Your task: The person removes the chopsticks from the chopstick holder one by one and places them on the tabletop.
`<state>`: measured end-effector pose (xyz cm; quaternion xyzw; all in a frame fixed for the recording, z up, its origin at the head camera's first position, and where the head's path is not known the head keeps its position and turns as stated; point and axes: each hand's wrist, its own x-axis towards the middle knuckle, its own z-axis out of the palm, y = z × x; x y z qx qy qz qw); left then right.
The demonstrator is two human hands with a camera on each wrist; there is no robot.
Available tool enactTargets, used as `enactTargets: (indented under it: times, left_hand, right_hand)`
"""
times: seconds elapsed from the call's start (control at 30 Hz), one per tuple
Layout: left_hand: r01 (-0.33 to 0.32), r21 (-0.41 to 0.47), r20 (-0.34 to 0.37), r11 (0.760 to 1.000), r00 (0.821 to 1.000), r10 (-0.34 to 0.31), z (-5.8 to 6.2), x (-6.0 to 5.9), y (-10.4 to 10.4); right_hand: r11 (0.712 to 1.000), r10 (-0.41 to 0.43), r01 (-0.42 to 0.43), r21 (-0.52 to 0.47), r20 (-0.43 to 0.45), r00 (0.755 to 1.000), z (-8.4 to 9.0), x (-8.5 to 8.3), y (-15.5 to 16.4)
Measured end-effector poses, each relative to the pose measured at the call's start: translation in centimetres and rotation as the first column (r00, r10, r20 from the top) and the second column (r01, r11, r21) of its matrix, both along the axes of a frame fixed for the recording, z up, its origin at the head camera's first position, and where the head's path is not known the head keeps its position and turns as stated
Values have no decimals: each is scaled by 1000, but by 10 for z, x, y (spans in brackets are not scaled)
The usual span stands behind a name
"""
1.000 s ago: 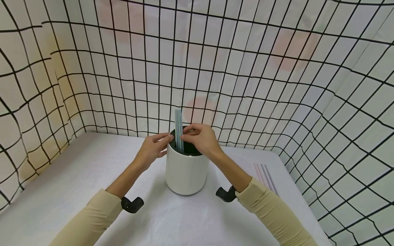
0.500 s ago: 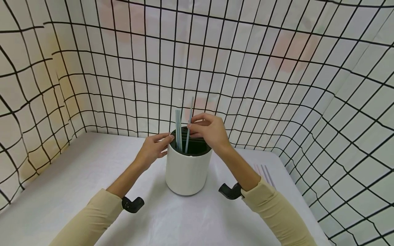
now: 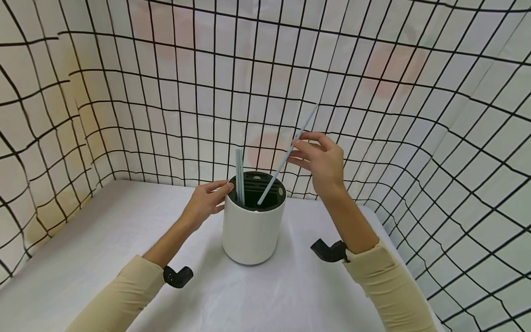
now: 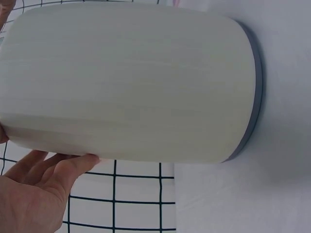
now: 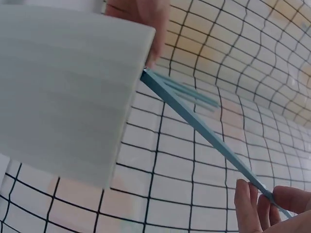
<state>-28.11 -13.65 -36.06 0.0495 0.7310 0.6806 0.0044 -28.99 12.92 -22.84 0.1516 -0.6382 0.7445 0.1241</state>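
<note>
A white cylindrical holder (image 3: 253, 230) with a black slotted insert stands on the white table (image 3: 103, 240). Two pale blue straws (image 3: 239, 173) stand upright at its left inner edge. My right hand (image 3: 295, 154) is raised above and right of the holder and pinches another pale blue straw (image 3: 308, 121), which is tilted with its lower end still inside the insert. My left hand (image 3: 207, 198) rests with straight fingers against the holder's left rim. The left wrist view fills with the holder's wall (image 4: 136, 82) and my left hand (image 4: 34, 194). The right wrist view shows the holder (image 5: 63, 82), the slanted straw (image 5: 204, 131) and my right hand's fingertips (image 5: 272, 204).
Cloth walls printed with a black grid (image 3: 394, 138) close in the table at the back and on both sides. The table's right edge (image 3: 394, 240) runs near my right forearm. Black camera mounts (image 3: 177, 275) sit on both wrists.
My right hand has risen and moved right, drawing one blue straw up out of the holder and tilting it. The left hand stays on the rim.
</note>
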Motion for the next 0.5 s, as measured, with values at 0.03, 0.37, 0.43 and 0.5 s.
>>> enactTargets:
  times: [0.03,0.37,0.43,0.5]
  left_hand:
    - [1,-1,0,1000,1000,-1,0,0,0]
    - [14,3,-4,1000,1000,-14,2,1,0]
    - [14,-1,-4,1000,1000,-14,2,1,0]
    - [15,-4,-4,1000,1000,-15,1,1,0]
  right_hand:
    - [1000,-7,7,-10,3,1000,3,0,4]
    - [999,-24,29,-41,112,993,4,-3,45]
    - [999,-26,28,-16,150,988,-2,-5,54]
    - [1000,-13,13,-3,188,982,-8,-6,64]
